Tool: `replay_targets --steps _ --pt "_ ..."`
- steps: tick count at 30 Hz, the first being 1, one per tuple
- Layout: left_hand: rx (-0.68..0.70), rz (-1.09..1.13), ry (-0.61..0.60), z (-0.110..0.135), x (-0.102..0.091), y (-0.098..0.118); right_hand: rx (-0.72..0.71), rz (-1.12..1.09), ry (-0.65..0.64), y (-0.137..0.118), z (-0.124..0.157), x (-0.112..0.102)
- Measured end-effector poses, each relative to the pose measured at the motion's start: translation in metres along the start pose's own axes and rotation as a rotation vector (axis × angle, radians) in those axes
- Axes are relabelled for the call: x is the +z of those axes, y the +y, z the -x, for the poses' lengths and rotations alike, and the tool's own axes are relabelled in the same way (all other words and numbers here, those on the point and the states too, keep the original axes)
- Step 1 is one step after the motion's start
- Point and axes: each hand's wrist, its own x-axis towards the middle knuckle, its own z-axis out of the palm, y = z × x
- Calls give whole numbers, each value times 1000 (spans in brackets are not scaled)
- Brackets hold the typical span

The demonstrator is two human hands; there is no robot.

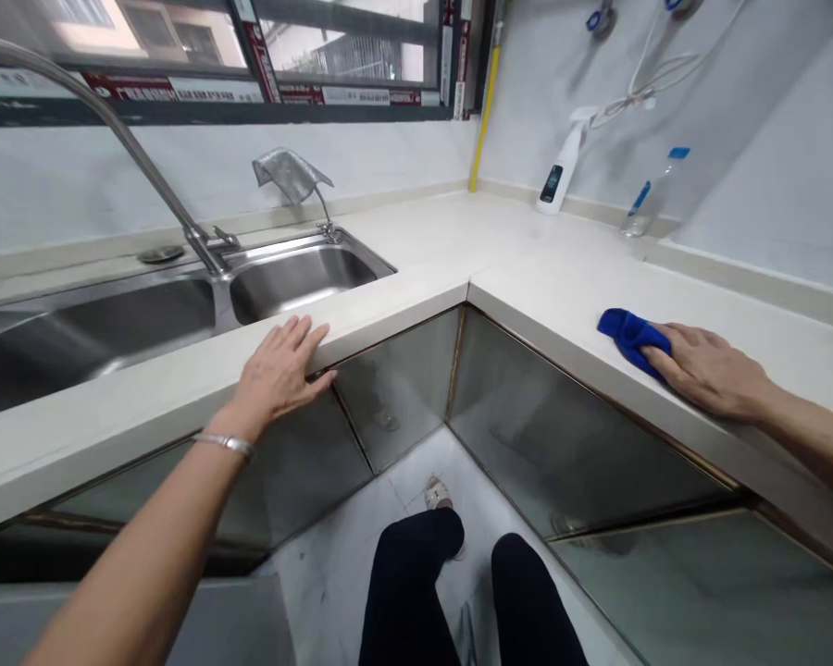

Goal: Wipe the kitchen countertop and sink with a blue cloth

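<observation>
My right hand (pixel 712 368) presses a bunched blue cloth (pixel 630 339) against the white countertop (pixel 528 254), close to the front edge of the right-hand run. Part of the cloth sticks out past the fingertips; the rest is hidden under the palm. On the left run, my left hand (pixel 281 365) rests on the counter's front edge in front of the sink, fingers stretched out and thumb over the edge. It holds nothing, and a silver bracelet (pixel 226 444) circles that wrist.
A double steel sink (pixel 305 277) with a tall faucet (pixel 131 139) and a small grey-covered tap (pixel 292 174) lies left. Along the right wall stand a white spray bottle (pixel 562 171) and a clear plastic bottle (pixel 651 199). A yellow pipe (pixel 486 116) rises in the corner; cabinet doors (pixel 569 416) run below.
</observation>
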Motion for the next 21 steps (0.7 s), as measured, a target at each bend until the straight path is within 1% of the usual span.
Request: replay_targets --steps 2,4,5,9,13,17,21 --pt "24 -26 -146 -17 -1 -14 -19 -6 -44 -5 -19 0" --pt "57 -31 -221 -31 0 -26 7 -1 -42 -14 -41 0" --pt "63 -30 -234 -37 1 -30 15 0 -34 -21 -53 0" --pt "1 -15 -222 -51 13 -40 8 -9 -2 -52 -100 -1" --pt "9 17 -183 -52 21 -45 10 -28 4 -89 -146 -6" --pt "-16 20 -175 -52 23 -46 50 -74 -25 -138 -187 -11" --pt "-50 -12 -197 -53 23 -45 32 -126 -28 -192 -218 -15"
